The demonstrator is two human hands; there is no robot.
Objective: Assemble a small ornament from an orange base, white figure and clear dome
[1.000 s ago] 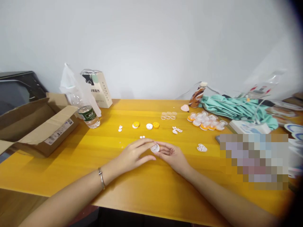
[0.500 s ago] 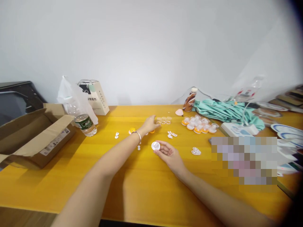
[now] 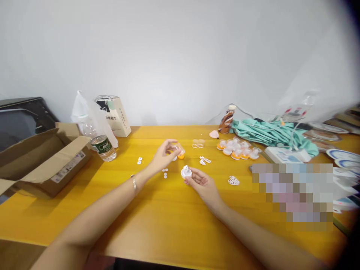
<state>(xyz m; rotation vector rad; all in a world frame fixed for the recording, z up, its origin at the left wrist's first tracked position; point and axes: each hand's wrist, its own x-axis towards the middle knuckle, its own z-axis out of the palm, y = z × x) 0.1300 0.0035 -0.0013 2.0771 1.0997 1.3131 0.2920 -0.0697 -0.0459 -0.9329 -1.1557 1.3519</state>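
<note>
My left hand (image 3: 163,154) is closed on a clear plastic cap (image 3: 179,149), held above the table behind my other hand. An orange round part (image 3: 181,156) shows just below that cap. My right hand (image 3: 204,186) pinches a white round lid with a raised spout (image 3: 186,172) by its edge, spout upward. Two more clear caps (image 3: 198,143) stand on the table further back. Small white discs (image 3: 165,173) lie between and left of my hands. White perforated pieces (image 3: 205,160) lie just behind my right hand, and more perforated pieces (image 3: 233,180) to its right.
Several capped orange-and-white lids (image 3: 237,149) are grouped at the back right, near a brown drink bottle (image 3: 226,120) and teal cloth (image 3: 270,132). At the left stand an open cardboard box (image 3: 66,168) and a water bottle (image 3: 102,147). A blurred patch covers the right side.
My left hand has drawn back leftward and nearer from the row of clear caps with one in its fingers; three caps are now two. The lid in my right hand has tilted upright.
</note>
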